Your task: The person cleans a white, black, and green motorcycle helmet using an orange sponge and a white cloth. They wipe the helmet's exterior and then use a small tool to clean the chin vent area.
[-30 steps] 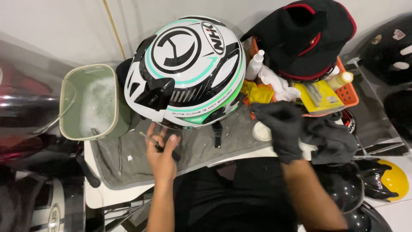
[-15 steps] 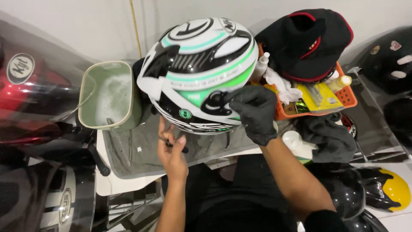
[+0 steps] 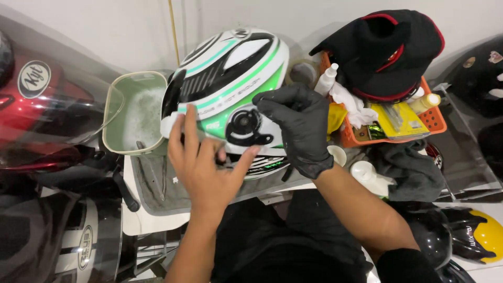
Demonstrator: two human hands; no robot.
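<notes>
A white, green and black full-face helmet (image 3: 230, 68) rests on a grey towel (image 3: 157, 183) spread over a small white table. My bare left hand (image 3: 204, 162) lies against the helmet's lower near side, fingers spread, thumb by the round black visor pivot. My right hand (image 3: 298, 126), in a black glove, clasps the helmet's right side just beside that pivot. Both hands hold the helmet tipped onto its side. The helmet's underside is hidden.
A pale green basin (image 3: 131, 112) with foamy water stands left of the helmet. An orange basket (image 3: 435, 118) of bottles and cloths sits at right, a black helmet (image 3: 387, 47) on top. Other helmets (image 3: 42, 105) crowd both sides; a dark cloth (image 3: 414, 167) lies right.
The helmet has been turned so its side pivot faces me. My left hand rose from the towel onto the helmet; my gloved right hand stayed on the helmet's right side.
</notes>
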